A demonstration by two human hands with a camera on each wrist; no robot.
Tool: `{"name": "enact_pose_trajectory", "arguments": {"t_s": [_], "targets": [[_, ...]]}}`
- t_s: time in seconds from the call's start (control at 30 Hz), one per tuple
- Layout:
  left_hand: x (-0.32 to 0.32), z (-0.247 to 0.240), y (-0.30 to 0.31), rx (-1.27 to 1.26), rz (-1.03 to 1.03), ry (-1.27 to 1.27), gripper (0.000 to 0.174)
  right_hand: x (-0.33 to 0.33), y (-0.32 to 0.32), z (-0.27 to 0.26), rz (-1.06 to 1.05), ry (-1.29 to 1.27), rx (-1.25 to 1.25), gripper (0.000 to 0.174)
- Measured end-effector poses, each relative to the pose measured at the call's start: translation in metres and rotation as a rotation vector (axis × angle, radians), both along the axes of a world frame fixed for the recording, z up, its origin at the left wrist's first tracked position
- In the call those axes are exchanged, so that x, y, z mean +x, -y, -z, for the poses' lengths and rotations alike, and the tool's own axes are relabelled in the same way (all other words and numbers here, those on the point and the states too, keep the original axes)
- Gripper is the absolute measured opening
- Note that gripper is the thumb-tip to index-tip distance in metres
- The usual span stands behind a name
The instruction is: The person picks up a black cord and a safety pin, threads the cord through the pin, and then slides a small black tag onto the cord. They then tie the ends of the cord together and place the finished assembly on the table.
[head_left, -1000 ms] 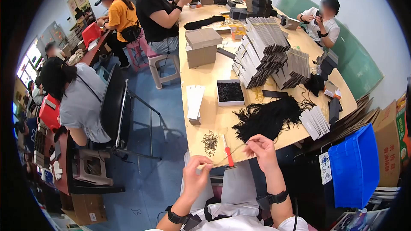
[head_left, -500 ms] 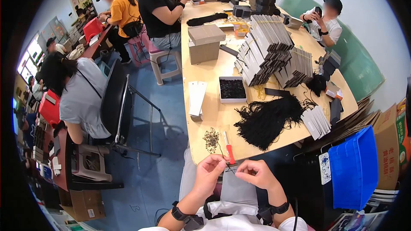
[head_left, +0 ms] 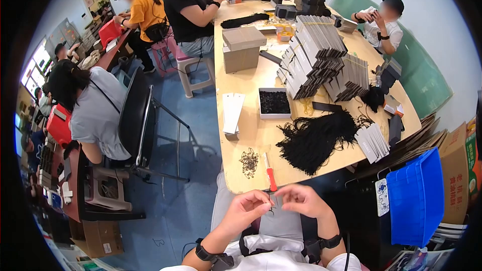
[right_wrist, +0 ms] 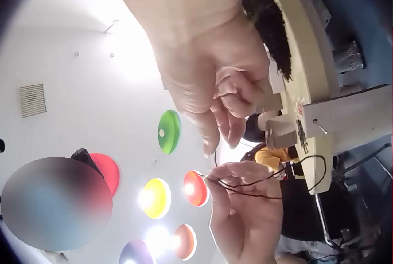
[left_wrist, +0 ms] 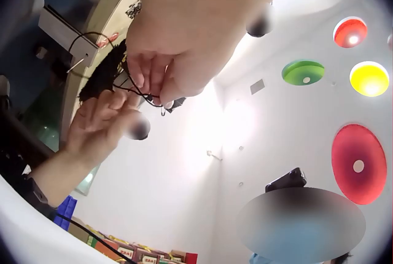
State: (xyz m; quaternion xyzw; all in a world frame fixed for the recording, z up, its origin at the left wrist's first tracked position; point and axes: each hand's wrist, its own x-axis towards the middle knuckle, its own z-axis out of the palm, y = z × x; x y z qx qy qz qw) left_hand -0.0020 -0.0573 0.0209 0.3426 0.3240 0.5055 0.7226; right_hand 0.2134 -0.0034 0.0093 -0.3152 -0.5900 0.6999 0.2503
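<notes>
My left hand pinches a thin black cord between thumb and fingertips, above my lap at the table's front edge. The cord trails from the pinch in a wide loop, and a small pin-like metal loop hangs close by the fingertips. Just right of it, my right hand is raised with relaxed, bent fingers; a gap shows between its thumb and index finger. A short cord end sticks up below that gap. Ahead lie a red-handled tool and a pile of small brownish loops.
On the table are a bundle of black cords, an open box of small black pieces, white cards and tall stacks of grey cards. A blue bin stands at the right. Other people sit around.
My hands, earlier apart with the cord stretched between them, have come together lower, over my lap. The left hand has moved right, and the right hand's fingers have spread from their earlier curl.
</notes>
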Motion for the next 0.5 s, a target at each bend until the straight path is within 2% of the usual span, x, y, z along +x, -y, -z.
{"name": "enact_pose_trajectory", "arguments": {"t_s": [0.03, 0.1, 0.2, 0.37, 0.43, 0.47, 0.5], "targets": [[-0.001, 0.002, 0.001, -0.001, 0.000, 0.000, 0.010, -0.002, -0.002, -0.002, 0.000, 0.000, -0.001, 0.033], [-0.003, 0.010, 0.001, 0.038, 0.143, -0.032, 0.012, -0.009, -0.005, -0.010, 0.091, -0.148, -0.051, 0.031], [-0.003, 0.013, 0.002, 0.070, 0.203, -0.103, 0.013, -0.016, -0.008, -0.011, 0.067, -0.159, -0.067, 0.022], [-0.002, 0.014, 0.003, 0.049, 0.150, -0.166, 0.013, -0.015, -0.011, -0.013, 0.036, -0.128, -0.093, 0.012], [-0.003, 0.014, 0.001, 0.076, 0.112, -0.206, 0.013, -0.010, -0.013, -0.011, -0.031, -0.169, 0.079, 0.008], [-0.005, 0.013, 0.001, 0.112, 0.119, -0.242, 0.013, -0.010, -0.014, -0.013, -0.029, -0.170, 0.078, 0.008], [-0.006, 0.012, 0.001, 0.149, 0.127, -0.279, 0.012, -0.010, -0.015, -0.018, -0.077, -0.098, 0.163, 0.007]]}}
